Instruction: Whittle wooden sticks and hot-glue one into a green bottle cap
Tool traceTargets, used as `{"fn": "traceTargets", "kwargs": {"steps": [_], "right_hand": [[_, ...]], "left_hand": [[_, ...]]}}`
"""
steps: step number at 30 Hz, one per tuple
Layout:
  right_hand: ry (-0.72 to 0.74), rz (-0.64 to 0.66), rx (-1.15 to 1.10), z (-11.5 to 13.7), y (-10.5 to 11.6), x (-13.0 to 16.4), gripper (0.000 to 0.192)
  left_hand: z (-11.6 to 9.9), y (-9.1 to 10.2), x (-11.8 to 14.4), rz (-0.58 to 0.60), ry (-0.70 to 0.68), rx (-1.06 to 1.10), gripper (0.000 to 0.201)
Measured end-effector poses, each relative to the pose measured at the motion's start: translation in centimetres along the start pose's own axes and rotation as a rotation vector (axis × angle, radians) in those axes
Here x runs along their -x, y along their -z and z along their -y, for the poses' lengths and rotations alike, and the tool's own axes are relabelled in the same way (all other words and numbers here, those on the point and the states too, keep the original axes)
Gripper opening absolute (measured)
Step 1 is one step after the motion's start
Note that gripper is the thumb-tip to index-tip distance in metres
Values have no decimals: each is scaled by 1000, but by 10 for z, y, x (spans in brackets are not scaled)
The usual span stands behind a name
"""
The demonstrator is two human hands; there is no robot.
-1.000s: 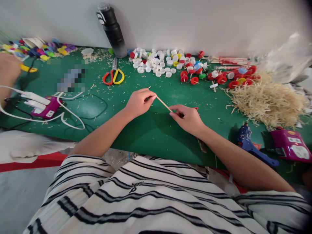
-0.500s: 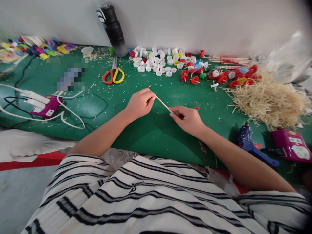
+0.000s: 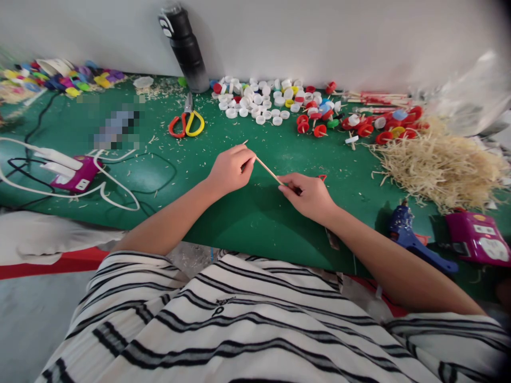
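Item: thin wooden stick, held level just above the bench between 2 hands. Left hand pinches it near the far end, whose tip pokes out past the knuckles; right hand grips the near end, fingers curled over it, with something red showing just behind; what it is cannot be told.

Handling note, as a judgement: the stick looks slender and likely to snap, so a light pinch close to the working point and steady, even pressure from both hands serve best.

Surface: green bench, strewn with wood slivers. Scissors with red and yellow handles lie beyond the left hand. Bottle caps, mostly white, are heaped near the wall; red caps on sticks lie beside them. Pile of wood shavings at right. Blue glue gun and purple power strip near the right forearm. White cables at left.

Room: pale wall; black bottle stands against it.
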State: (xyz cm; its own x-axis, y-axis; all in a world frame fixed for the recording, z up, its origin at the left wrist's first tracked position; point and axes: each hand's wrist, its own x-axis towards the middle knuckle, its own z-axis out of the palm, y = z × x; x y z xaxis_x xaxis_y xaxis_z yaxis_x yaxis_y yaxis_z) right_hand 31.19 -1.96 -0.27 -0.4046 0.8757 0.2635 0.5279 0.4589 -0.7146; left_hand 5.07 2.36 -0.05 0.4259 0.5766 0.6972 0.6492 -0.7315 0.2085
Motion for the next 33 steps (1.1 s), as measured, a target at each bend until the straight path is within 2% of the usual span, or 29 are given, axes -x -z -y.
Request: {"fn": "traceTargets", "kwargs": {"steps": [6, 11, 16, 22, 27, 33], "right_hand": [[-17, 12, -1, 0, -1, 0, 33], [-30, 31, 22, 0, -2, 1, 32], [-25, 36, 39, 2, -1, 1, 33], [6, 52, 39, 3, -1, 2, 32], [-7, 35, 9, 1, -3, 2, 32], [-30, 26, -35, 3, -1, 0, 32]], "left_hand": [[-2, -1, 1, 48, 35, -76, 23], [-6, -3, 2, 11, -6, -238, 25], [-8, -5, 3, 24, 22, -264, 25], [-6, -7, 4, -31, 32, -187, 16], [-3, -4, 2, -4, 129, -56, 18], [-3, 2, 0, 9, 142, 74, 18]]}}
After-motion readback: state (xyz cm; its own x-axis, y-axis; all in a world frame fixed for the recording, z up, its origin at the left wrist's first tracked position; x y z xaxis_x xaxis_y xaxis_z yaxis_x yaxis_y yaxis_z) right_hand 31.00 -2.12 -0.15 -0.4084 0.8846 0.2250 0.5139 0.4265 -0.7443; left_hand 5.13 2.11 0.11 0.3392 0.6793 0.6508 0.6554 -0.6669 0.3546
